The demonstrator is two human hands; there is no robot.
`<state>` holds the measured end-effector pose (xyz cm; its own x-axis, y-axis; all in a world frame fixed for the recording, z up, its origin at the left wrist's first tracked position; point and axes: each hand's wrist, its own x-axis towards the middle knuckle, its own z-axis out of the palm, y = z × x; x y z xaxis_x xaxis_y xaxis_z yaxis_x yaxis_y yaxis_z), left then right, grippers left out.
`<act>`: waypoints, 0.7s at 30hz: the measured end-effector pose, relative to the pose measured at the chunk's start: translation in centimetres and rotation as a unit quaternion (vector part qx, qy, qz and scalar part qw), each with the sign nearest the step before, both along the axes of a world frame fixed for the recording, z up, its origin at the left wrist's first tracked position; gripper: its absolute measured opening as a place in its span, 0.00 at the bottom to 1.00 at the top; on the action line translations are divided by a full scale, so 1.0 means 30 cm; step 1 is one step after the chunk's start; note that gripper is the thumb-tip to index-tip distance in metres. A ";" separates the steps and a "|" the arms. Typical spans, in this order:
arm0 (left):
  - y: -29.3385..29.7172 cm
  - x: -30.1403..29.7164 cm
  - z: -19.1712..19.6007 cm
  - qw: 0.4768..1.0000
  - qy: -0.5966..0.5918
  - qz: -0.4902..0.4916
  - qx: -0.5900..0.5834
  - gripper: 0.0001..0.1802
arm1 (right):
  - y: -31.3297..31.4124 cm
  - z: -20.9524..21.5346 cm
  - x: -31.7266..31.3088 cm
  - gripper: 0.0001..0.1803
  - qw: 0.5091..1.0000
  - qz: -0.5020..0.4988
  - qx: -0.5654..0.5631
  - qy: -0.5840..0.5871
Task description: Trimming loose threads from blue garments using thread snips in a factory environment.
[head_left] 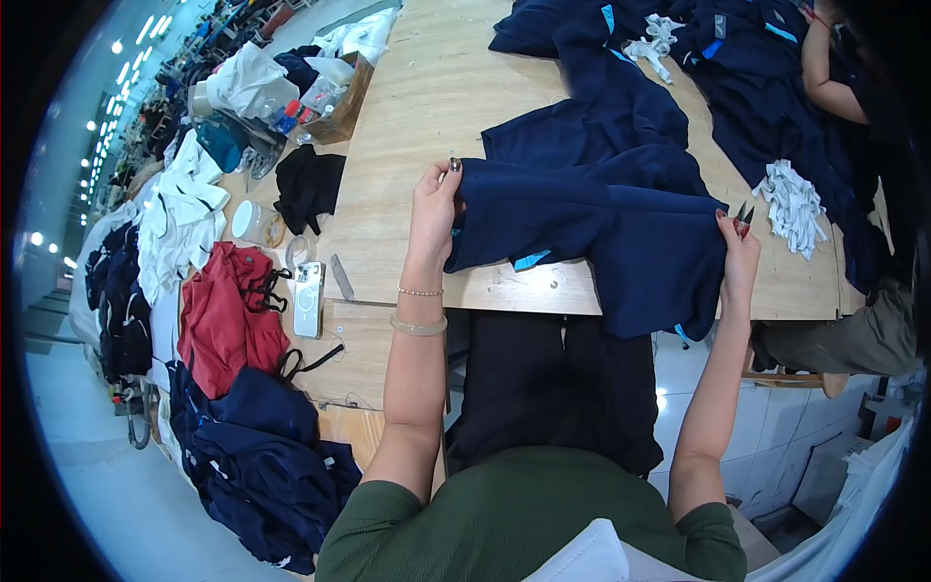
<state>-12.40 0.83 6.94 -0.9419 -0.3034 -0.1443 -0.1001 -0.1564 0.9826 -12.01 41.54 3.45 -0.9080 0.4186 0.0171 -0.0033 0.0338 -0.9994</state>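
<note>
Navy garment [601,223] spread crosswise between two pinching hands at the near edge of the wooden table [417,126].
Its upper edge runs left to right; the left hand [436,206] grips the left corner, slightly farther from the body, and the right hand [740,254] grips the right edge with dark-tipped snips [744,215] tucked in it, so neither is clearly nearer. Cloth hides some fingertips, the palm hides the snips' handles, and where this piece meets the navy fabric [582,131] behind is unclear.
</note>
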 end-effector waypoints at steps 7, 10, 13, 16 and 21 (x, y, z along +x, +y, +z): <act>0.034 0.043 0.035 0.989 -0.014 -0.043 0.143 0.05 | -0.066 0.052 0.034 0.09 0.957 -0.036 0.286 0.021; 0.069 0.062 0.042 0.980 0.000 -0.055 0.189 0.05 | -0.153 0.120 0.060 0.07 0.962 -0.024 0.263 0.075; 0.116 0.091 0.065 0.973 0.008 -0.064 0.223 0.04 | -0.287 0.200 0.097 0.02 0.978 0.094 0.128 0.135; 0.191 0.128 0.139 0.969 -0.008 -0.063 0.239 0.04 | -0.418 0.278 0.137 0.04 0.959 0.197 0.101 0.175; 0.261 0.186 0.193 0.968 0.014 -0.048 0.247 0.04 | -0.550 0.343 0.167 0.10 0.926 0.223 0.168 0.252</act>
